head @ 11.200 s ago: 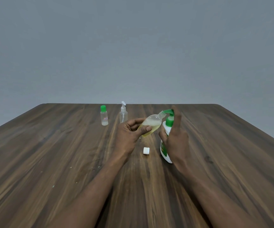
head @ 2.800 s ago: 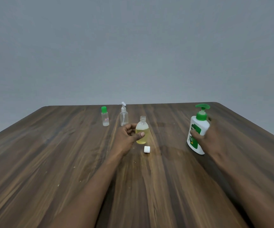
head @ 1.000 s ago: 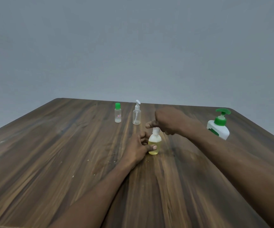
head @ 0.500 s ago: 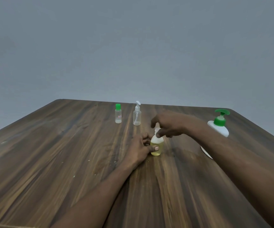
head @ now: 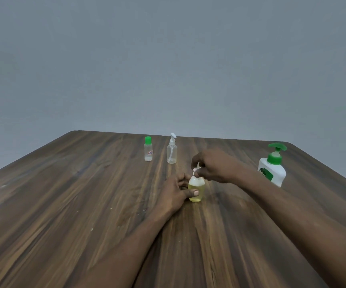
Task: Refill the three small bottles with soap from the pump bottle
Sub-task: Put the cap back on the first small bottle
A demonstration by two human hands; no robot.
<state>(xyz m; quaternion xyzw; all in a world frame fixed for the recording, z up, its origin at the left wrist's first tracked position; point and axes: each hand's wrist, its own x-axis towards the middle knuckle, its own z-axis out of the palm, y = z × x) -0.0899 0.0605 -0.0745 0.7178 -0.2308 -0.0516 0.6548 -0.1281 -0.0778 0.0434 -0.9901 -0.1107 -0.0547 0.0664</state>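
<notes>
1. The dark wood-grain bench (head: 74, 194) carries all items.
2. The white plastic pump bottle with green pump head (head: 272, 173) stands at the right edge, apart from both hands.
3. The left hand (head: 173, 194) grips the small rounded clear bottle of yellow soap (head: 198, 185) at mid-bench, thumb across its belly.
4. The right hand (head: 213, 167) pinches the white cap (head: 196, 169) at the neck.
5. Handling estimate: light, thin-walled, yields if squeezed, possibly soap-slick. Hold the lower body.
6. The clear spray-head bottle (head: 171, 154) and the clear green-capped bottle (head: 148, 151) stand at the rear.
</notes>
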